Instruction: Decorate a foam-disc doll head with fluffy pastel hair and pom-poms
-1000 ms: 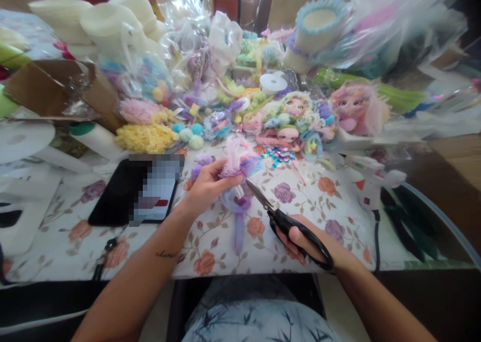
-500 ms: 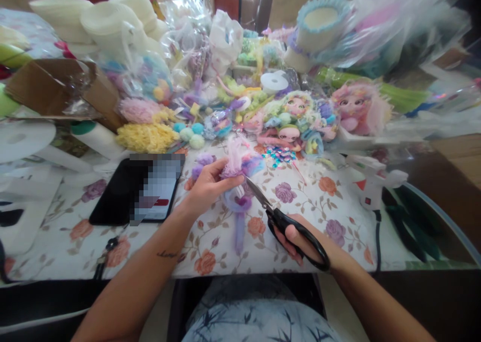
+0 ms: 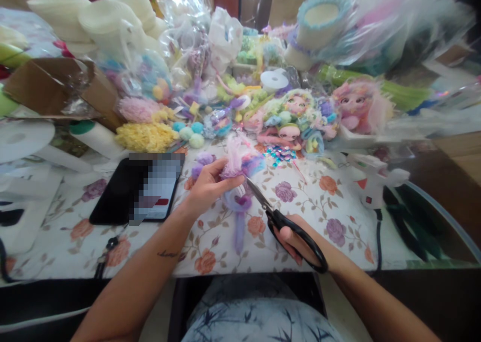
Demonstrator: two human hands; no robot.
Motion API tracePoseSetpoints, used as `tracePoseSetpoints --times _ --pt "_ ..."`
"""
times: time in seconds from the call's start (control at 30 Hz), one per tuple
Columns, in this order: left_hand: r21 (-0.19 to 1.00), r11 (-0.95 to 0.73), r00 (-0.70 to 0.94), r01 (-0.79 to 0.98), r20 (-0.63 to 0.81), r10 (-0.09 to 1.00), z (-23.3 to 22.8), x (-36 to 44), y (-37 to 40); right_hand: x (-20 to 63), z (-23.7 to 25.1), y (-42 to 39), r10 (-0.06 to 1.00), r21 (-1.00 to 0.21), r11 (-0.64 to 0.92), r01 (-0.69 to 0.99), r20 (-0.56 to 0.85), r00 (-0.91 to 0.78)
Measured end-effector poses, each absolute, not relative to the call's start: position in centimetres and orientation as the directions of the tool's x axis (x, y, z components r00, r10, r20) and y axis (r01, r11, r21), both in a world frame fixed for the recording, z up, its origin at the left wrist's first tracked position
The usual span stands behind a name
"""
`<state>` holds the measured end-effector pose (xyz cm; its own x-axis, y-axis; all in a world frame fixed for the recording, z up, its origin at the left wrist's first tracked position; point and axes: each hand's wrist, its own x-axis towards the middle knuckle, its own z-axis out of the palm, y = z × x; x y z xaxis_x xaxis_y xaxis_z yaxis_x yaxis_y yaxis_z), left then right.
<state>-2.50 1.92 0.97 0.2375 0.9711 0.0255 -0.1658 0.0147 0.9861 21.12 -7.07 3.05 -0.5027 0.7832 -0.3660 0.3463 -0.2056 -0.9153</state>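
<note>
Pinching a fluffy pink-and-purple tuft ornament [image 3: 238, 164] between thumb and fingers, the left hand [image 3: 206, 186] holds it just above the flower-printed tablecloth [image 3: 308, 197], near the middle of the table. Below the tuft a lilac loop and a long purple tail hang toward the near edge, so the ornament's long axis runs near to far.

The right hand [image 3: 300, 242] is closed through the handles of the black-handled scissors [image 3: 280, 217]. These lie on a diagonal: handles near and right, blades pointing far and left, with the tip right at the lower right side of the tuft, just beside the left thumb. Whether the blades are parted or closed at the tip is too blurred to tell. The ornament thus lies up and to the left of the right hand's grip, along the line of the blades, and the left hand is the one nearer to it.

A black tablet [image 3: 139, 192] lies to the left of the left hand, a white glue gun [image 3: 370, 184] to the right, and pastel dolls [image 3: 296, 116] with pompoms on the far side.
</note>
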Motion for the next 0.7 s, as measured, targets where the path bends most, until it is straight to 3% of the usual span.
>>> tracePoseSetpoints --times 0.27,0.5,0.7 --pt "0.987 0.017 0.232 -0.160 0.021 0.973 0.56 -2.65 1.88 20.99 2.53 -7.38 0.793 -0.907 -0.240 0.346 -0.389 -0.469" --pt "0.986 0.001 0.255 -0.168 0.043 0.966 0.76 -2.68 1.86 21.37 2.94 -7.18 0.786 -0.916 -0.127 0.380 -0.327 -0.525" --pt "0.986 0.008 0.260 -0.166 0.036 0.965 0.86 -2.75 1.89 21.25 3.00 -7.15 0.782 -0.910 -0.187 0.370 -0.366 -0.504"
